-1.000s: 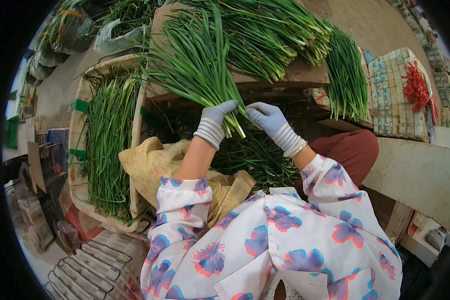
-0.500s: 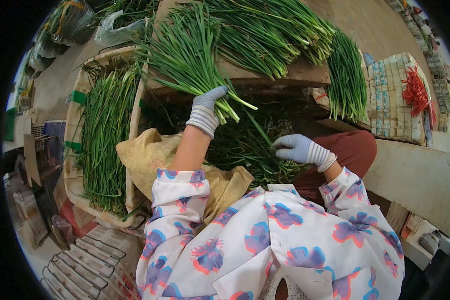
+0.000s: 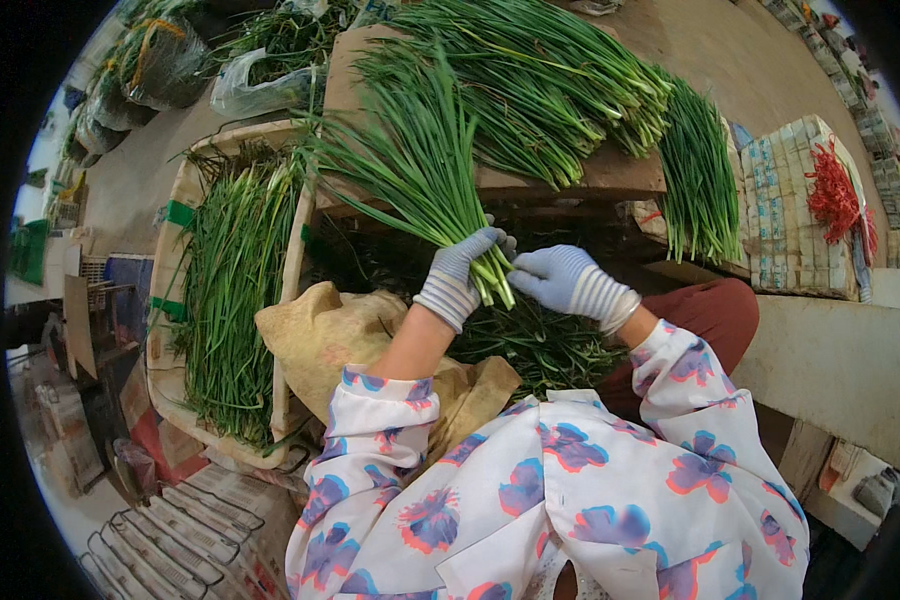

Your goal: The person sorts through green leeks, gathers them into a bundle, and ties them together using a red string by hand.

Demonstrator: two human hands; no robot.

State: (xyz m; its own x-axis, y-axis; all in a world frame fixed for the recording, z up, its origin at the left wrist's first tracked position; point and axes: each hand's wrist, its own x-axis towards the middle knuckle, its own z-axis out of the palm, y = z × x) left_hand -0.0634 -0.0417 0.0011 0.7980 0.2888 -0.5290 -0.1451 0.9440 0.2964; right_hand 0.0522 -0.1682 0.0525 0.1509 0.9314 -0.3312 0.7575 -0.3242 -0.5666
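Note:
My left hand, in a striped grey-white glove, is closed around a bunch of green chives. Their leaves fan up and away over the edge of a wooden board, and the pale stem ends point down toward me. Close beside it my right hand, gloved the same way, has its fingers bent and pressed together at the stem ends; its fingertips are partly hidden among the stalks. Beneath both hands lies a dark heap of loose leaves. More chives are piled on the wooden board ahead.
A cream crate full of long chives stands at the left, beside a tan cloth near my left forearm. At the right are another bunch, a pale stack and red ties.
My right hand has moved up and left, from over the leaf heap to the stem ends. The left hand has shifted slightly right and nearer with its bunch, now more upright.

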